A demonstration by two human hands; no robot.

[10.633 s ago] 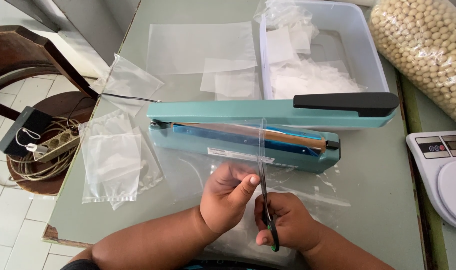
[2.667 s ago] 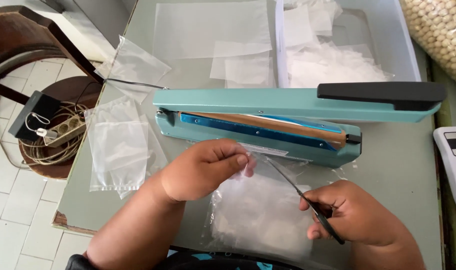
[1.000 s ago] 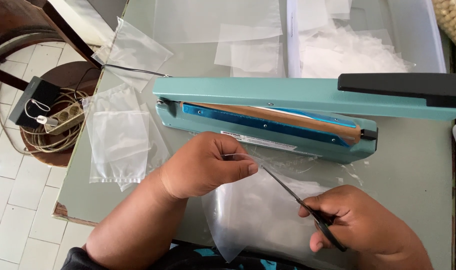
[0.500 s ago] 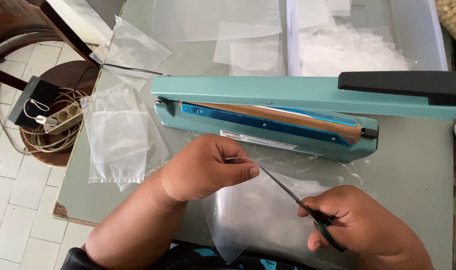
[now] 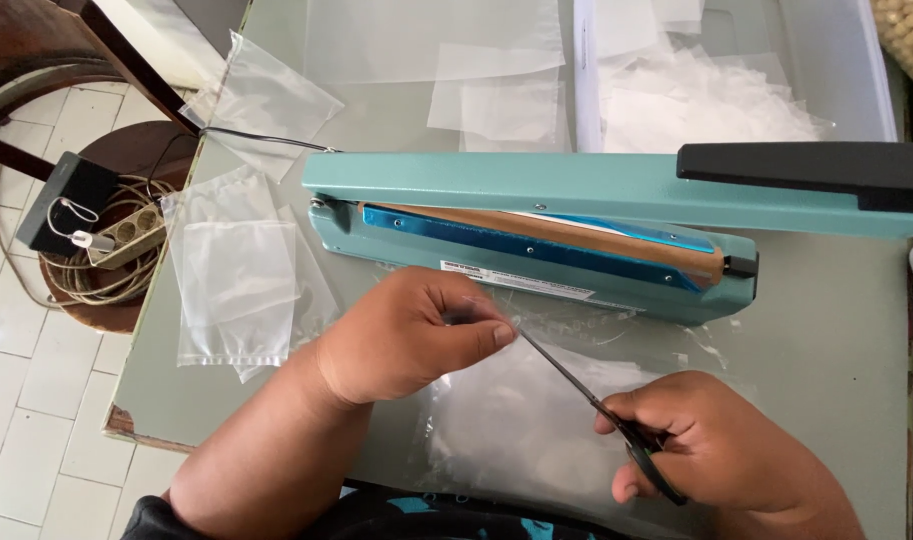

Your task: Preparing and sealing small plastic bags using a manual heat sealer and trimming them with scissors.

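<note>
Clear plastic bag (image 5: 537,420): lies flat on the near part of the surface (image 5: 827,320), between the two hands, its far edge just in front of the sealer.
Left hand (image 5: 407,335): fingers pinched together on the bag's far edge, right at the scissor tips.
Right hand (image 5: 717,445): closed around the dark handles of the scissors (image 5: 597,405); blades run diagonally up-left over the bag, seeming nearly together, tips touching the plastic at the left hand's thumb.
Teal heat sealer (image 5: 577,215): directly beyond the bag, its arm with black grip raised, brown sealing strip showing beneath.
Small clear bags (image 5: 237,280): stacked at the left, overhanging the surface's left edge.
Translucent bin (image 5: 737,75): far right, holding more plastic pieces.
Flat clear sheets (image 5: 497,95): far centre, beyond the sealer.
Power strip with coiled cable (image 5: 112,245): on a round wooden stool, left of the surface.
</note>
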